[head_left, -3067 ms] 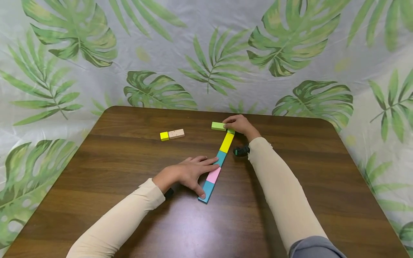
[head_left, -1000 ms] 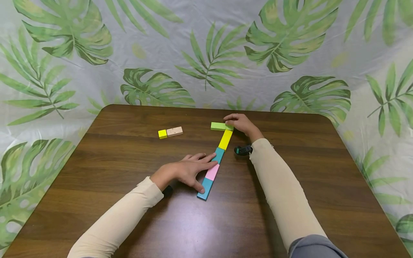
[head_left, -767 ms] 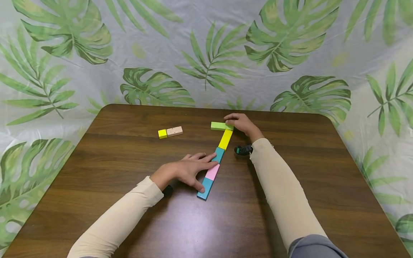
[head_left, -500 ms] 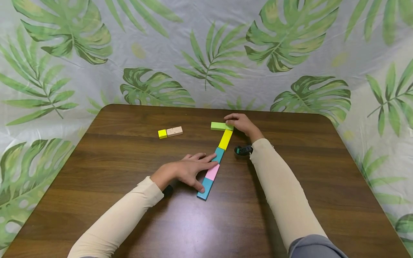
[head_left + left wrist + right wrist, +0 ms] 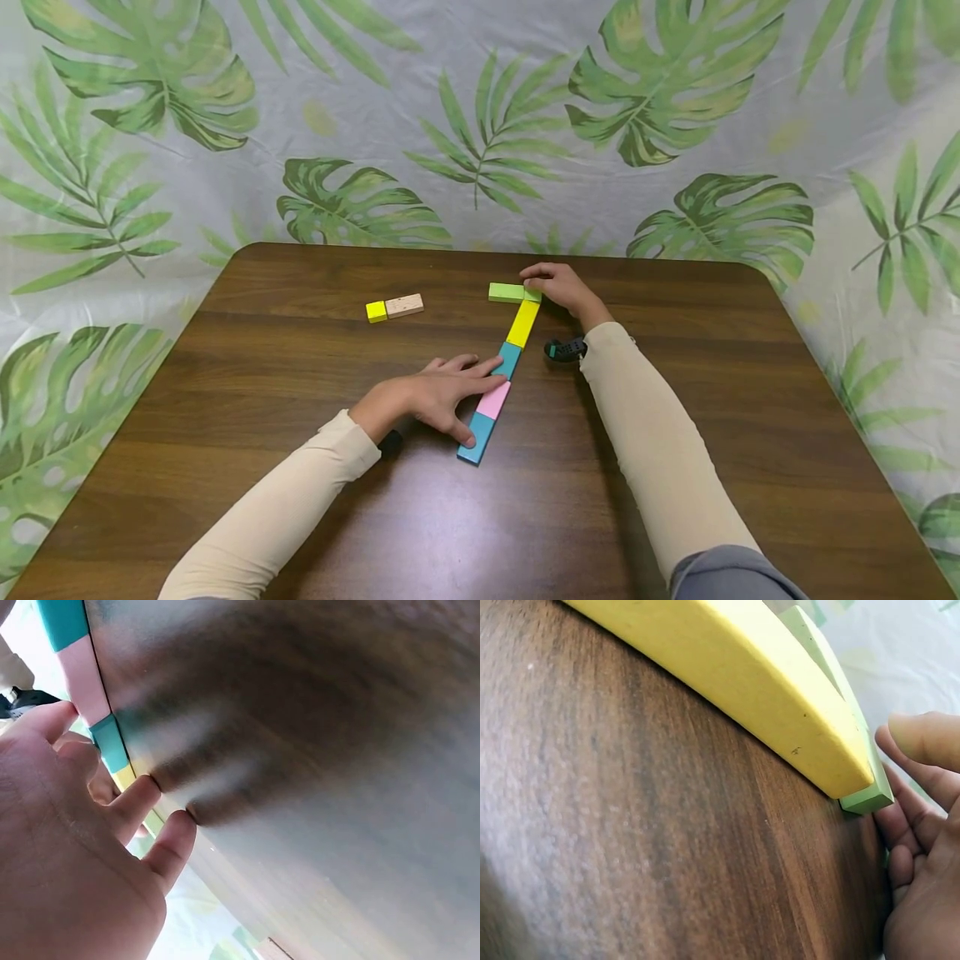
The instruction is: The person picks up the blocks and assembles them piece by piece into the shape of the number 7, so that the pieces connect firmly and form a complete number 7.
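A slanting row of flat wooden blocks lies on the table: a near blue block (image 5: 477, 437), a pink block (image 5: 494, 401), a far blue block (image 5: 507, 359) and a yellow block (image 5: 522, 323). At its far end a light-green strip (image 5: 507, 292) runs leftward, with a seam near its right end. My left hand (image 5: 442, 398) is spread over the row, thumb on the near blue block, a fingertip near the pink-blue joint. My right hand (image 5: 564, 287) is at the strip's right end. In the right wrist view its thumb (image 5: 922, 739) stands apart from the green, fingers behind.
A small yellow block (image 5: 377, 312) and a plain wood block (image 5: 405, 305) lie end to end at the back left. The brown table (image 5: 300, 367) ends at the back before a leaf-patterned cloth (image 5: 495, 117). A dark wrist device (image 5: 564, 350) sits under my right wrist.
Three seconds ago my right fingers were on the green, whose right end stuck out nearer me; that end now lines up with the rest. My right fingers have shifted slightly right. My left hand stays put.
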A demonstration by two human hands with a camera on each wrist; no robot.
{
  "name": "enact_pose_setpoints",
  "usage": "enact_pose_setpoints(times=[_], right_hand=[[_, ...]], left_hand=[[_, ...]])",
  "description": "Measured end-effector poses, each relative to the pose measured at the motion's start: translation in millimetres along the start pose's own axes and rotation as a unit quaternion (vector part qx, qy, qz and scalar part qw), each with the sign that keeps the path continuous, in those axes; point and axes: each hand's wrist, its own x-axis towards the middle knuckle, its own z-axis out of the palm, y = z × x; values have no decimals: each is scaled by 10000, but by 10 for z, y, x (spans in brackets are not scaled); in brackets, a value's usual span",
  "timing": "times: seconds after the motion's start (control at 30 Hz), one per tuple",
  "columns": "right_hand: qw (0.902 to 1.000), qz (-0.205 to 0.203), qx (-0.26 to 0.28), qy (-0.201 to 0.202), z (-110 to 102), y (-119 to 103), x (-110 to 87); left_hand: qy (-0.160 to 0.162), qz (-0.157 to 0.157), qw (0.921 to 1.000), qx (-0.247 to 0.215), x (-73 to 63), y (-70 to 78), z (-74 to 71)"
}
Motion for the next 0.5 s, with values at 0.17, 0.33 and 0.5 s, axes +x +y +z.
enact_pose_setpoints(times=[0.17, 0.33, 0.5], right_hand=[[9998, -35, -119, 139, 19, 59, 25], [9998, 7, -84, 199, 17, 51, 20], [9997, -15, -82, 212, 13, 53, 22]], left_hand=[[128, 83, 9998, -88, -18, -14, 31], [234, 174, 9995, -85, -50, -31, 63], [249, 124, 9995, -119, -59, -37, 59]])
